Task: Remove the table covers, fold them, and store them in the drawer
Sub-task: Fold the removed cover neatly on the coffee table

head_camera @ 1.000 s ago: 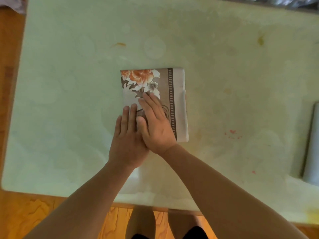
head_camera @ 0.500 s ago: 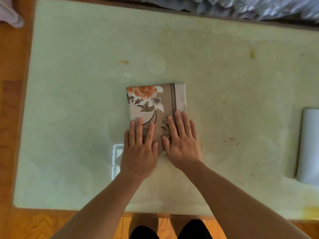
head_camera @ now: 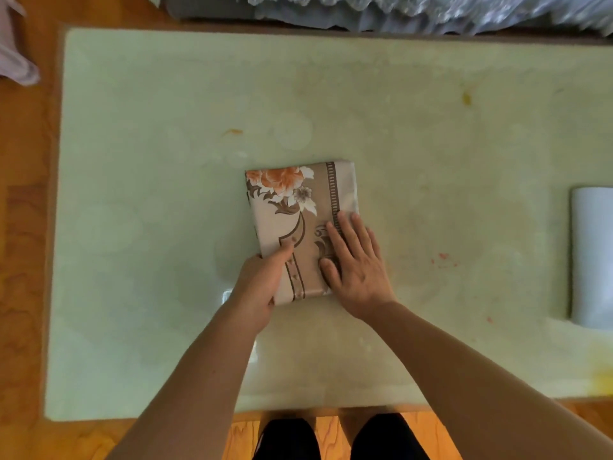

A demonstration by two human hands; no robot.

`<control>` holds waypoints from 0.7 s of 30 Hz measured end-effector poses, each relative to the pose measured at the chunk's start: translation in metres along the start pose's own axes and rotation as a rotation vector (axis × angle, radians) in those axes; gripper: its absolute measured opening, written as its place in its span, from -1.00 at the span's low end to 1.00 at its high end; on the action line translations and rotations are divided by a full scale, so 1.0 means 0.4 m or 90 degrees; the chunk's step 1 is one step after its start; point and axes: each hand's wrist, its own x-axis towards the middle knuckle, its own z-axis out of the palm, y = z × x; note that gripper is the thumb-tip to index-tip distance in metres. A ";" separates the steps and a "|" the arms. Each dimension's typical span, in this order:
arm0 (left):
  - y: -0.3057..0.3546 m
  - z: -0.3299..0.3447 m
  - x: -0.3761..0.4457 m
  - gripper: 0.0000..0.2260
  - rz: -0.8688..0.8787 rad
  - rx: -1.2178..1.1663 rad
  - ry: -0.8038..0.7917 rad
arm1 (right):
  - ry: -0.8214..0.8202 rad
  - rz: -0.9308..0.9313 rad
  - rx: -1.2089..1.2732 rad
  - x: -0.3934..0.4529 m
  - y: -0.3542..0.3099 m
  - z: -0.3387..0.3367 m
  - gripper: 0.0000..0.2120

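Observation:
A folded table cover (head_camera: 295,207), beige with orange flowers and a brown striped border, lies as a small thick rectangle in the middle of the pale green table (head_camera: 149,194). My left hand (head_camera: 260,287) grips its near left corner, thumb on top and fingers curled under the edge. Flat on the cover's near right part lies my right hand (head_camera: 356,265), its fingers straight and spread. No drawer is in view.
A pale grey roll or folded sheet (head_camera: 592,257) lies at the table's right edge. Light lacy fabric (head_camera: 431,11) hangs beyond the far edge, and a pinkish cloth (head_camera: 15,61) sits at the far left. Wooden floor surrounds the table; my feet show at the near edge.
My left hand went from lying flat on the cover to gripping its near left corner. My right hand slid a little to the right and stays flat.

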 end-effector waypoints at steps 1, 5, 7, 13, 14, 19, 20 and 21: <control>0.007 0.003 -0.014 -0.78 -0.029 -0.038 -0.054 | -0.017 -0.001 0.030 0.002 0.005 -0.012 -0.38; 0.047 -0.009 -0.090 -0.85 0.041 -0.028 -0.108 | -0.017 0.062 0.178 -0.014 0.025 -0.113 -0.30; 0.064 -0.036 -0.161 -0.84 0.064 -0.018 -0.174 | -0.022 0.267 0.419 -0.049 0.028 -0.194 -0.16; 0.053 -0.033 -0.338 -0.68 -0.002 0.111 -0.390 | -0.259 0.477 1.259 -0.272 0.071 -0.354 -0.44; 0.040 -0.008 -0.348 -0.67 -0.019 0.157 -0.412 | -0.231 0.503 1.286 -0.306 0.091 -0.370 -0.45; -0.057 0.206 -0.382 -0.57 -0.072 0.300 -0.532 | -0.031 0.478 1.145 -0.447 0.310 -0.469 -0.62; -0.082 0.269 -0.395 -0.54 -0.085 0.273 -0.546 | -0.024 0.457 1.111 -0.478 0.371 -0.485 -0.65; -0.106 0.340 -0.413 -0.54 -0.086 0.235 -0.549 | -0.031 0.450 1.083 -0.509 0.432 -0.499 -0.66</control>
